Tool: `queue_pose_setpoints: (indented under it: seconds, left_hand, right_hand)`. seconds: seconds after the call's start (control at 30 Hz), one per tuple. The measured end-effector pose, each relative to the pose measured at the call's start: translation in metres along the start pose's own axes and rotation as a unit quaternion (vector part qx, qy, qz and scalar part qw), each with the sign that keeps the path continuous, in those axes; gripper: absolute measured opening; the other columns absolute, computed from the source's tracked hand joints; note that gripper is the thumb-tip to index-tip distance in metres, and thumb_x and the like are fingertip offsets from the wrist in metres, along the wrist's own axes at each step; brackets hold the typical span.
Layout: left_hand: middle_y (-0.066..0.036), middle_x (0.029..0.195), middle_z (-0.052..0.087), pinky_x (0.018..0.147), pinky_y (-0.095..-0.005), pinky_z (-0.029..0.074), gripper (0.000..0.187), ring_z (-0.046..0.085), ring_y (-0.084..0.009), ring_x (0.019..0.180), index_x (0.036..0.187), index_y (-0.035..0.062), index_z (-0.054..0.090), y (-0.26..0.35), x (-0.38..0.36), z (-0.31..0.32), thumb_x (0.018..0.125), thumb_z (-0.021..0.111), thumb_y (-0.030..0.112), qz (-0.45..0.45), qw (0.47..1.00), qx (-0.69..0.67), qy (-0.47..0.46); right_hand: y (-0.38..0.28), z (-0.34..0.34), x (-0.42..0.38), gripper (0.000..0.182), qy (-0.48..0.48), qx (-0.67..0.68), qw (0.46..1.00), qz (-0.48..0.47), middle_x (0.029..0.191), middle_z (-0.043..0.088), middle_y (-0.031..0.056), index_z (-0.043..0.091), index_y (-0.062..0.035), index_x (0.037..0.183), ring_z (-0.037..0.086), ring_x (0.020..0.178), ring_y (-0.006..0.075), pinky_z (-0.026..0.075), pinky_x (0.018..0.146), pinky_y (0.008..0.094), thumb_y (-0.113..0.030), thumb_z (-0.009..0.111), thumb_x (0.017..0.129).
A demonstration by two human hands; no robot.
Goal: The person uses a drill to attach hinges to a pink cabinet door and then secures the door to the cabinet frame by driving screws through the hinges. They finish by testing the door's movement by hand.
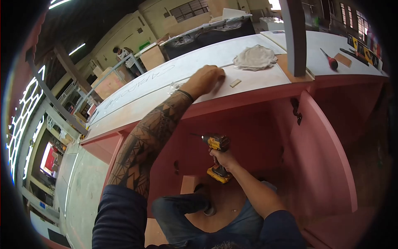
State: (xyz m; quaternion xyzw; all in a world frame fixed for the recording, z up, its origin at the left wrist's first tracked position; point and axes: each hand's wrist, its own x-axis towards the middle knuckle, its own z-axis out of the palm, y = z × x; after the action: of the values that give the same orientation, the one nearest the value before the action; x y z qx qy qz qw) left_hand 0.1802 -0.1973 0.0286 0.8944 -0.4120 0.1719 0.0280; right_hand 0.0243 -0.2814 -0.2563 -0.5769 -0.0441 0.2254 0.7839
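Observation:
My right hand is wrapped round the grip of a yellow and black cordless drill. The drill's thin bit points left, in front of the open pink cabinet. Above, my tattooed left arm reaches onto the white cabinet top. My left hand rests there with its fingers curled together; anything in them is hidden. Just right of it lies a small flat pale piece. A crumpled clear plastic bag sits near the left wrist.
A pile of pale rags lies behind the left hand. A grey post rises from the top. Farther right is a red-handled screwdriver. An open pink door with a dark hinge stands right. Another person is in the background.

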Motion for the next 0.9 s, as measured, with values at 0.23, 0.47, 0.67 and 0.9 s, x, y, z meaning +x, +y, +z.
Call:
queue_pose_setpoints:
  seconds: [0.23,0.47,0.67,0.9]
  left_hand:
    - [-0.02,0.091,0.073,0.078,-0.0394,0.057,0.008,0.072,-0.0362,0.085,0.095,-0.0008,0.069,0.017,-0.011,-0.011,0.092,0.068,0.006,-0.031,0.998,0.03,0.055]
    - [-0.004,0.082,0.065,0.066,-0.0275,0.052,0.005,0.063,-0.0109,0.075,0.1,0.0014,0.061,0.082,-0.202,-0.002,0.099,0.056,0.001,-0.225,0.87,-0.227,0.376]
    - [-0.006,0.096,0.067,0.076,-0.0263,0.056,0.011,0.067,-0.0142,0.083,0.113,0.0026,0.061,0.052,-0.32,0.101,0.103,0.058,0.004,-0.456,0.541,-0.569,0.418]
    - [-0.008,0.106,0.069,0.094,-0.0342,0.06,0.011,0.07,-0.0189,0.1,0.114,0.0048,0.063,0.043,-0.332,0.1,0.107,0.062,0.013,-0.461,0.442,-0.629,0.443]
  right_hand:
    - [-0.018,-0.025,-0.016,0.012,0.036,0.115,0.993,-0.007,0.068,0.058,-0.0015,0.066,-0.0062,0.102,0.055,0.054,0.0103,0.048,0.056,0.0294,-0.01,0.066,0.09]
    - [-0.024,-0.035,-0.022,0.018,-0.039,0.213,0.976,0.006,0.068,0.059,-0.0007,0.068,-0.0066,0.105,0.057,0.055,0.0119,0.05,0.057,0.0309,-0.014,0.068,0.088]
    - [-0.021,-0.015,-0.03,0.024,-0.129,0.227,0.965,0.021,0.068,0.055,-0.0006,0.067,-0.0049,0.111,0.058,0.061,0.012,0.053,0.062,0.0314,-0.014,0.065,0.088]
    - [0.004,0.018,-0.017,0.026,-0.19,0.203,0.959,0.057,0.07,0.056,0.0002,0.067,-0.0048,0.111,0.058,0.064,0.0118,0.054,0.063,0.0318,-0.015,0.064,0.087]
